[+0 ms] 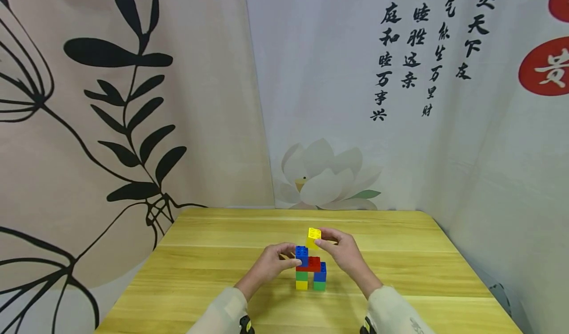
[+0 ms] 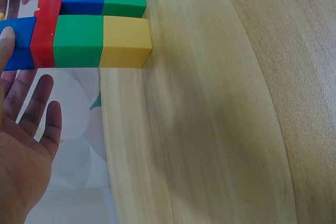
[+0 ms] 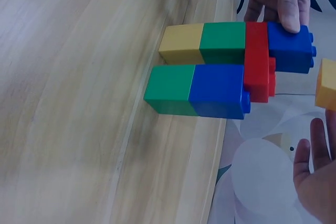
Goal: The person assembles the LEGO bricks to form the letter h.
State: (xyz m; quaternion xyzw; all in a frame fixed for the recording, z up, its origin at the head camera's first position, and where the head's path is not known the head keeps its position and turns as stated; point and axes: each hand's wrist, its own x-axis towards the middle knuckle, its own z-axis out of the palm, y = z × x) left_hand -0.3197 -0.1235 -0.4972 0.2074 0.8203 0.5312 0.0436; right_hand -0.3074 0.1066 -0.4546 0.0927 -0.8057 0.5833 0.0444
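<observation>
On the table stands a small structure of toy building blocks. Its left column has a yellow block (image 1: pixel 302 285) at the bottom and a green block (image 2: pixel 79 41) above; the right column is a green block (image 3: pixel 169 89) under a blue block (image 3: pixel 217 91). A red block (image 1: pixel 313 264) bridges both columns, and another blue block (image 1: pixel 302 256) sits on its left end. My left hand (image 1: pixel 272 265) pinches that top blue block, thumb on the near side. My right hand (image 1: pixel 341 248) holds a separate yellow block (image 1: pixel 313 237) above the red block, just right of the top blue one.
The wooden table (image 1: pixel 213 274) reaches back to a cloth backdrop (image 1: pixel 213 126) printed with plants, a flower and writing. More of the hanging cloth (image 1: pixel 502 186) runs along the right side. Pale sleeves (image 1: pixel 222 310) cover both forearms.
</observation>
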